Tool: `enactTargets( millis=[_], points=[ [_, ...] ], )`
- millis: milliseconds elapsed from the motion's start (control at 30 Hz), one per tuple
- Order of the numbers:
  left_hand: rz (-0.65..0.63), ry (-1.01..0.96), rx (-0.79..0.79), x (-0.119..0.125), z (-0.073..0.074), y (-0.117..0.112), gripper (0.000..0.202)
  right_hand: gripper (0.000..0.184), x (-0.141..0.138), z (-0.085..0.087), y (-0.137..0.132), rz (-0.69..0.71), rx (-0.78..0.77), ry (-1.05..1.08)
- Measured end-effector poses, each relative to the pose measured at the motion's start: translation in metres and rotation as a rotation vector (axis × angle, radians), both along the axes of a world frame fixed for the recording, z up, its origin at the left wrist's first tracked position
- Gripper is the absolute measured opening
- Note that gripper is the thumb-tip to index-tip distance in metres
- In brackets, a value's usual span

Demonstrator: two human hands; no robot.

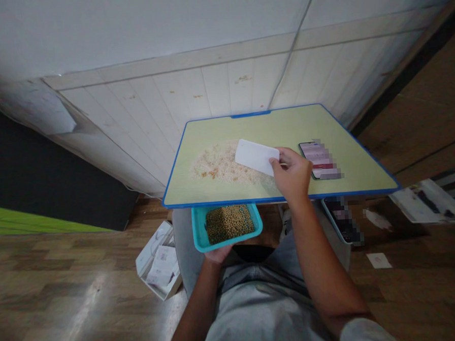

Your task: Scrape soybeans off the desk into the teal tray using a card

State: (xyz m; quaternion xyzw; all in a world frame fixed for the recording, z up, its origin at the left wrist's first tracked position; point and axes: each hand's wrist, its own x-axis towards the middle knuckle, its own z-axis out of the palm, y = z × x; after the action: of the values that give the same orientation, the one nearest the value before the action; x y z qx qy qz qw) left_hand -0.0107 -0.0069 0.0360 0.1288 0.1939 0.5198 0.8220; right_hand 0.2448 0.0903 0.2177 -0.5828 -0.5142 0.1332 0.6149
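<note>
My right hand [292, 174] pinches a white flat card [256, 157] by its near corner, above a spread of pale rice grains [221, 165] on the green table with blue edging [271, 125]. Below the table's front edge, my left hand [217, 253] holds up a teal tray [199, 233] by its near rim. The tray is filled with yellowish beans [229, 223]. Only the fingers and heel of the left hand show under the tray.
A phone [320, 159] lies on the table right of my right hand. Another tray [342, 220] sits under the table's right side. An open white box [159, 260] stands on the wooden floor at left; papers [427, 200] lie at right. A white panelled wall rises behind.
</note>
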Motion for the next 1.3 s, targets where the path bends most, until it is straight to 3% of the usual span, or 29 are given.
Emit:
enactTargets(
  millis=[333, 633, 867, 1133, 1300],
  points=[
    [0.013, -0.029, -0.042, 0.002, 0.003, -0.002, 0.071, 0.025, 0.015, 0.008, -0.03, -0.061, 0.003, -0.141],
    [-0.028, 0.005, -0.064, 0.001, 0.009, -0.001, 0.071, 0.024, 0.008, 0.011, -0.03, 0.006, -0.027, -0.122],
    [0.026, 0.0, -0.104, 0.003, 0.005, 0.002, 0.071, 0.024, 0.001, 0.016, -0.035, 0.035, -0.01, -0.132],
    [0.101, 0.063, -0.219, 0.007, 0.017, -0.001, 0.071, 0.023, 0.003, 0.015, -0.039, 0.018, -0.021, -0.137],
    [0.1, 0.058, -0.195, 0.008, 0.016, -0.001, 0.066, 0.024, 0.0, 0.014, -0.044, 0.043, -0.027, -0.127]
  ],
)
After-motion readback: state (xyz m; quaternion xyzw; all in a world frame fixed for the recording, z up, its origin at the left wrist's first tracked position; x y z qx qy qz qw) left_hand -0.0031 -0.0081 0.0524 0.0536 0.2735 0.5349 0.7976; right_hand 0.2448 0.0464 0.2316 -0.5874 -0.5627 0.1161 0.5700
